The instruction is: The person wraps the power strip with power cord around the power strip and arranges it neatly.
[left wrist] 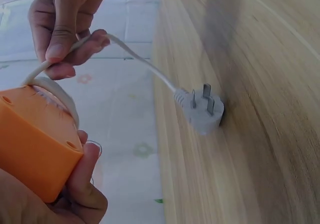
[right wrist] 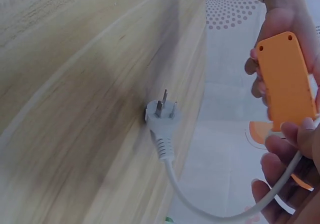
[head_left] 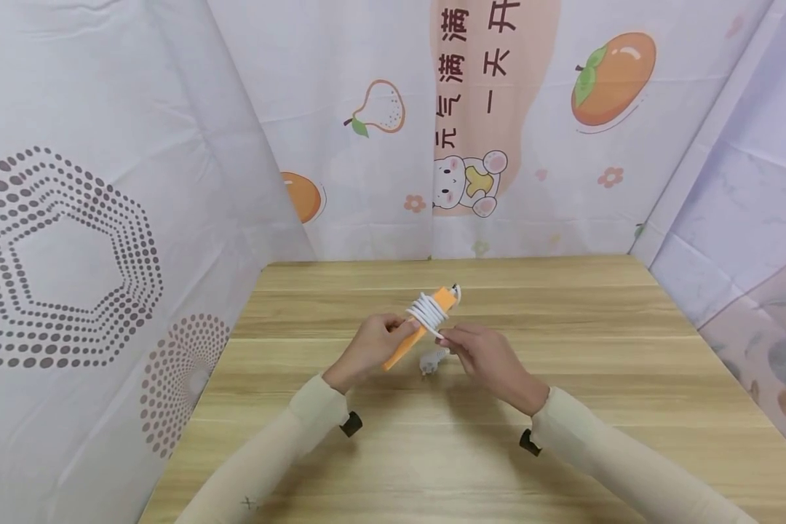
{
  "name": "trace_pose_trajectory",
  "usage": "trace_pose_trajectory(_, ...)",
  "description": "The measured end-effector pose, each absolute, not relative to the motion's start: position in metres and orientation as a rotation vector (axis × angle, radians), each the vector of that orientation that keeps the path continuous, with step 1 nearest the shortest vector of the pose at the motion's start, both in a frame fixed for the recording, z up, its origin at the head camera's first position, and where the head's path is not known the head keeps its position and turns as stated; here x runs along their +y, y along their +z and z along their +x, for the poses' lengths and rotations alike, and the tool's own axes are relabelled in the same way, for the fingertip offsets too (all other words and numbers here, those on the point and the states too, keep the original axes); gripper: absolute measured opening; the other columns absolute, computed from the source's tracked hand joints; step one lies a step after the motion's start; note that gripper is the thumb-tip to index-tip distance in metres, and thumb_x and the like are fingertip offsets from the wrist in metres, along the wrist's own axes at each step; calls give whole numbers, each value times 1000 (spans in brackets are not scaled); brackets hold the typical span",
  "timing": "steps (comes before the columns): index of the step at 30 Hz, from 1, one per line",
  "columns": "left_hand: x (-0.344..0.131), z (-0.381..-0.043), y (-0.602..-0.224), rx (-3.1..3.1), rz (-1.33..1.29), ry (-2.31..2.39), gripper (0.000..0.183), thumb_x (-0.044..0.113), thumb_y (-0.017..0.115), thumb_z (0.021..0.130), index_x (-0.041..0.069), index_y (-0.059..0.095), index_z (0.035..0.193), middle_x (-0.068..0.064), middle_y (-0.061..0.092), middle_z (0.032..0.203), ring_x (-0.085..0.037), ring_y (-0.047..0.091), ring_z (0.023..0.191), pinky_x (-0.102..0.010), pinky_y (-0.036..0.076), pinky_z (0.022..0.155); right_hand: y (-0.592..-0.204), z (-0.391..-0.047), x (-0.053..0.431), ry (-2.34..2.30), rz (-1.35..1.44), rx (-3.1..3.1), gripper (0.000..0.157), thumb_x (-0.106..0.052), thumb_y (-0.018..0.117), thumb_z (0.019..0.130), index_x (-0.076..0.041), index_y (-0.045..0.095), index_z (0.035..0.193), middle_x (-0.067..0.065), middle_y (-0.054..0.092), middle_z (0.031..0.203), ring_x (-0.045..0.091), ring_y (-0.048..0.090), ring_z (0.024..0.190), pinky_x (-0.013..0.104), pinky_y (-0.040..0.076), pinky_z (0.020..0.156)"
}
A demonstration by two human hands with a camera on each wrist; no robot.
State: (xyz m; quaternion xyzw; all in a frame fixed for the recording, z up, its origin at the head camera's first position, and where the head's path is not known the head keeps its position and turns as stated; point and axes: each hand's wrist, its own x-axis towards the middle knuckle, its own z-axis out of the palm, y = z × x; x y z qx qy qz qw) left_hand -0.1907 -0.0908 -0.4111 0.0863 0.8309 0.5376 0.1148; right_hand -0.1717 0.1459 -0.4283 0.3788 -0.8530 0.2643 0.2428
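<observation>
My left hand [head_left: 372,345] grips an orange power strip [head_left: 444,297], a long block held at a slant above the table. White cord [head_left: 427,311] is wound in several turns around its middle. With thumb and fingers, my right hand [head_left: 487,358] pinches the loose stretch of that cord just right of the strip. From there the cord runs down to a white three-pin plug [left wrist: 204,112], which is at the tabletop with its pins pointing away from the wood. Small holes show on the strip's orange face [right wrist: 285,81] in the right wrist view; no sockets are visible.
Beneath both hands spreads a wood-grain table [head_left: 602,349]. Printed white curtains [head_left: 340,65] hang behind it and along both sides. A small black piece [head_left: 351,423] sits at the left cuff, and another black piece [head_left: 530,442] at the right cuff.
</observation>
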Motion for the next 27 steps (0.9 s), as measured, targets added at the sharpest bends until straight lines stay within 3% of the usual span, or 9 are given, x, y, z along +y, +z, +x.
trace_pose_trajectory(9, -96, -187, -406, 2393, 396, 1631, 42, 46, 69, 97, 9, 72, 116, -5, 69, 102, -21, 60, 87, -33, 51, 72, -430, -179, 149, 845, 1050, -2431, 15, -7, 77, 89, -9, 77, 104, -1, 76, 95, 14, 72, 83, 38, 58, 73)
trace_pose_trajectory(13, -100, -185, -403, 2414, 602, 1534, 39, 42, 74, 94, 13, 73, 120, 0, 70, 105, -19, 63, 87, -34, 54, 74, -434, -183, 151, 757, 1074, -2462, 17, -9, 79, 88, -6, 77, 104, 7, 76, 104, 24, 72, 94, 43, 58, 79)
trace_pose_trajectory(18, -102, -183, -398, 2403, 893, 1417, 33, 36, 79, 90, 19, 74, 118, 6, 69, 105, -15, 60, 87, -30, 52, 73, -440, -187, 156, 663, 1121, -2365, 38, 6, 84, 79, 6, 68, 113, 19, 70, 108, 36, 69, 99, 50, 56, 84)
trace_pose_trajectory(20, -103, -183, -396, 2391, 986, 1386, 29, 33, 81, 89, 20, 74, 113, 7, 68, 101, -14, 58, 84, -28, 50, 71, -439, -188, 157, 737, 1160, -2317, 40, 11, 84, 75, 5, 67, 110, 18, 69, 104, 39, 67, 99, 54, 55, 86)
trace_pose_trajectory(27, -99, -178, -399, 2354, 1323, 1054, 28, 37, 83, 86, 21, 73, 106, 10, 61, 88, -8, 53, 75, -22, 44, 63, -434, -196, 155, 513, 1364, -2374, 9, -10, 76, 89, -9, 78, 98, 0, 75, 91, 21, 69, 87, 57, 44, 102)
